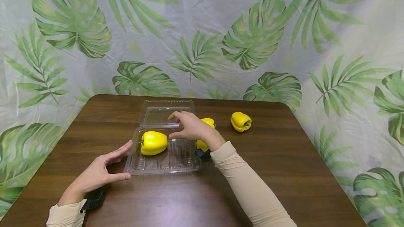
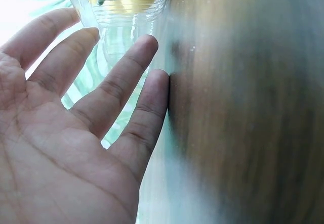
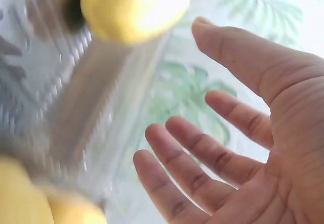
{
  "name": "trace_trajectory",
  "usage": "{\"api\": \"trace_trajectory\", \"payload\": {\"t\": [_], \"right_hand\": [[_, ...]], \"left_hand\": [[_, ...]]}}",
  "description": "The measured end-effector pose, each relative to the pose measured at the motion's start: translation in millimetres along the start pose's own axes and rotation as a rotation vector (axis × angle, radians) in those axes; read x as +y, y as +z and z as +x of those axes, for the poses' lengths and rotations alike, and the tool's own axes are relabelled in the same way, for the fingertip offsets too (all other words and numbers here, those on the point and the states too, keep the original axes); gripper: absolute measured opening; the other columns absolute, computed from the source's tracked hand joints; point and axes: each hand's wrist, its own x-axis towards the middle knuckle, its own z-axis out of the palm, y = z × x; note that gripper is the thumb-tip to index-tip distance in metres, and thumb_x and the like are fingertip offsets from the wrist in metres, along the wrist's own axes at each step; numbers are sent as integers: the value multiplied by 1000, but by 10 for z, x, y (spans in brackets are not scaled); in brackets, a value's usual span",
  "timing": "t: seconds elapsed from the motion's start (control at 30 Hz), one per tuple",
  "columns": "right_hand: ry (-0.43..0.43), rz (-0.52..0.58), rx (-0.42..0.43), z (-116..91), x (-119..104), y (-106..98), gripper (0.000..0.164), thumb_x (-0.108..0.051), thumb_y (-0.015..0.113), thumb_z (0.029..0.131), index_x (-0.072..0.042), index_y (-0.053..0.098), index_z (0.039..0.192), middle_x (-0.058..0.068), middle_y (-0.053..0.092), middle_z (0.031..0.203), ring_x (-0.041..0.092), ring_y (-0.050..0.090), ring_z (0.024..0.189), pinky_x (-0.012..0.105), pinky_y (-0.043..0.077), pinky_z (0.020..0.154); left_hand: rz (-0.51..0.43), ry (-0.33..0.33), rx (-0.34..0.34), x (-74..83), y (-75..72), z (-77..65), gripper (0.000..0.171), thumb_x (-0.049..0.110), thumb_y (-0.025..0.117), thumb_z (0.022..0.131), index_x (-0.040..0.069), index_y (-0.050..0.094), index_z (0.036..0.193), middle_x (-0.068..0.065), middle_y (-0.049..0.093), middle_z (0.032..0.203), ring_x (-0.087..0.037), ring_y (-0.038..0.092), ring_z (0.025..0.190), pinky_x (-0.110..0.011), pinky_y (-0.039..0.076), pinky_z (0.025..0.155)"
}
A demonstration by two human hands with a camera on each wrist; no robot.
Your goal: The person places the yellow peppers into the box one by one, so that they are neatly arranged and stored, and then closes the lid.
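Observation:
A clear plastic clamshell container (image 1: pixel 183 157) lies on the table with its lid (image 1: pixel 154 115) folded back. One yellow bell pepper (image 1: pixel 154 143) sits in the left part of its tray, stem facing left. My left hand (image 1: pixel 98 172) is at the container's left side, fingers spread, fingertips right at the wall; in the left wrist view the fingers (image 2: pixel 119 87) are extended. My right hand (image 1: pixel 195 128) hovers over the container's right rear, holding nothing, its fingers (image 3: pixel 197 168) apart and loosely bent in the right wrist view.
Two more yellow bell peppers, a rear one (image 1: pixel 208 122) and a nearer one (image 1: pixel 202 145), lie right of the container, partly hidden by my right hand and wrist. Another bell pepper (image 1: pixel 241 122) lies farther right. A leaf-patterned curtain (image 1: pixel 202 45) hangs behind the wooden table (image 1: pixel 284 171).

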Motion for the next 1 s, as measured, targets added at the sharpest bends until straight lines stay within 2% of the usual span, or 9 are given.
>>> {"api": "trace_trajectory", "payload": {"t": [0.17,0.37,0.5,0.63,1.0], "right_hand": [[4,31,72,-137,241,-295,57,-33,80,100,-14,58,149,13,62,140,31,61,129,44,54,110],[64,18,139,-304,575,-542,55,-32,78,101,-15,58,149,12,62,147,31,57,139,50,49,117],[94,0,140,-394,796,-637,56,-31,76,102,-13,57,152,14,57,155,37,51,147,55,46,120],[126,-47,135,-477,1000,-718,60,-31,76,102,-12,54,155,17,53,159,39,48,149,59,44,121],[210,-82,116,-658,1409,-904,66,-30,74,103,-11,48,161,24,40,168,46,38,155,66,38,123]], "left_hand": [[0,-2,2,9,-7,-7,94,21,93,85,20,44,166,-8,44,171,16,54,131,-6,43,104],[5,-10,0,6,-3,-2,94,22,93,85,20,44,166,-8,44,171,16,55,130,-6,42,105],[3,-13,-2,1,5,-3,94,21,93,85,20,44,166,-8,44,171,16,55,130,-5,42,105],[3,-14,-3,7,7,-3,94,21,93,85,19,44,166,-9,44,171,16,55,130,-5,42,105],[-1,-12,1,37,17,-1,94,20,93,86,19,44,166,-7,44,171,16,55,130,-6,43,104]]}}
